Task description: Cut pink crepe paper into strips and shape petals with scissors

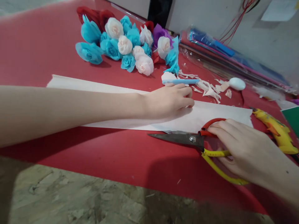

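Note:
A long white paper strip (210, 113) lies across the red tabletop, with torn-looking short ends. My left hand (171, 99) rests on the strip with its fingers curled in; its fingertips are hidden, so I cannot make out what they hold. My right hand (235, 146) grips a pair of scissors (182, 139) by its red and yellow handles. The blades point left along the strip's near edge, slightly apart. Just beyond my left hand are a light blue stick-like piece (184, 81) and several pale paper scraps (210, 88).
Blue, white, purple and red paper flowers (112, 48) cluster at the back. A white egg-shaped piece (237, 83) sits near the scraps. At right lies a yellow glue gun (272, 127). Plastic-wrapped sheets (233, 56) are stacked by the wall. The red tabletop's front edge (105, 179) is near me.

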Motion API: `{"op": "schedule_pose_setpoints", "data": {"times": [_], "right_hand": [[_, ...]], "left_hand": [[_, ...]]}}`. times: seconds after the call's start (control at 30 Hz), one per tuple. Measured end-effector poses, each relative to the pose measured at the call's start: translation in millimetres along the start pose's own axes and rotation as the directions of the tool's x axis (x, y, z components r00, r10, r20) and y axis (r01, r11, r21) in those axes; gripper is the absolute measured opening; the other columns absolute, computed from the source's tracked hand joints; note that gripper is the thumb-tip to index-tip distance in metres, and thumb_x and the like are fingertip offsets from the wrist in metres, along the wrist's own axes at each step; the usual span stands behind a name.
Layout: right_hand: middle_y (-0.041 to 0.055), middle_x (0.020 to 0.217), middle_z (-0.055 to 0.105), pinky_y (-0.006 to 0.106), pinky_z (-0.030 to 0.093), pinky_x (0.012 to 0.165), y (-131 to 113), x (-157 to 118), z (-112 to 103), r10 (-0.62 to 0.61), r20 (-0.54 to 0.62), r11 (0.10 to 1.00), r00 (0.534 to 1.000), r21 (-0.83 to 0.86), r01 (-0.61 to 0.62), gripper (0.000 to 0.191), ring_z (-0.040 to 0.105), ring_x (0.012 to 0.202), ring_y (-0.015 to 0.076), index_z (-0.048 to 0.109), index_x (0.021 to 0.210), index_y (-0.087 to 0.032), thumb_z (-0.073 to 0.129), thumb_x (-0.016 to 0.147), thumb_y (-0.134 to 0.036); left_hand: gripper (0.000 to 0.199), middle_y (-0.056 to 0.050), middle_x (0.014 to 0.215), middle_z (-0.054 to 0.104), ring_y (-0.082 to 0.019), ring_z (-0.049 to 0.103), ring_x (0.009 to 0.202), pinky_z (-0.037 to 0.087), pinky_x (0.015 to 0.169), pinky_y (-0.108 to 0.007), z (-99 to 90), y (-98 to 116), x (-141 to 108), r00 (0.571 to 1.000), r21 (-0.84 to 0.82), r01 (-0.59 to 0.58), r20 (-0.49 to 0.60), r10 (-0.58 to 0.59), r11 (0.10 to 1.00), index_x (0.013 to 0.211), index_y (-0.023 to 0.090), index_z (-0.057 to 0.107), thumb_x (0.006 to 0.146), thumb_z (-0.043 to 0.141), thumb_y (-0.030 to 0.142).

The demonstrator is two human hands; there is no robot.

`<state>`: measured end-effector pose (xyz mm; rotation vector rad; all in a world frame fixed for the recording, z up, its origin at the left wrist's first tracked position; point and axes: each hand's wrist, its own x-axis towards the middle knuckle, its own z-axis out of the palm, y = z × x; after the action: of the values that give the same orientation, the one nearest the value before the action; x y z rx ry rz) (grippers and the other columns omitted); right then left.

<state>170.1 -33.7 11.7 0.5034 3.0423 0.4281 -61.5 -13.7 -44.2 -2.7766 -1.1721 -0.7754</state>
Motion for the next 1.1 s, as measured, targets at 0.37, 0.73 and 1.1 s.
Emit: {"op": "schedule_pose_setpoints", "data": {"times": [0.37,0.73,1.1], "right_hand": [[0.0135,0.083,0.062,0.035,0.043,0.068,-2.1,-5.3,5.9,0.006,-0.052,1.000,0.999,-0.002,-0.006,0.027,0.055,0.076,0.0268,0.057,0.092,-0.006,0.042,0.070,-0.012],[0.0124,0.083,0.062,0.035,0.040,0.073,-5.7,1.7,4.3,0.042,-0.055,0.999,0.998,0.013,-0.042,0.029,0.052,0.078,0.0263,0.059,0.093,-0.005,0.043,0.069,-0.009],[0.0130,0.085,0.062,0.035,0.042,0.070,-10.7,19.2,3.3,0.025,-0.042,0.999,0.999,0.040,-0.023,0.027,0.052,0.077,0.0263,0.059,0.093,-0.006,0.043,0.071,-0.009]], "left_hand": [[0.028,-0.016,0.104,0.061,-0.024,0.057,0.097,0.044,0.085,-0.036,-21.1,-19.3,-13.7,0.985,-0.121,-0.132,0.097,0.144,0.984,0.103,0.014,0.066,0.093,0.042,0.024],[0.026,-0.015,0.108,0.060,-0.020,0.055,0.095,0.043,0.082,-0.030,-42.9,-35.3,-39.3,0.974,-0.177,-0.149,0.145,0.175,0.973,0.106,0.014,0.064,0.092,0.043,0.018],[0.028,-0.014,0.108,0.060,-0.021,0.054,0.093,0.043,0.084,-0.033,-39.6,-36.8,-39.8,0.976,-0.148,-0.154,0.130,0.173,0.977,0.108,0.016,0.064,0.093,0.040,0.023]]}}
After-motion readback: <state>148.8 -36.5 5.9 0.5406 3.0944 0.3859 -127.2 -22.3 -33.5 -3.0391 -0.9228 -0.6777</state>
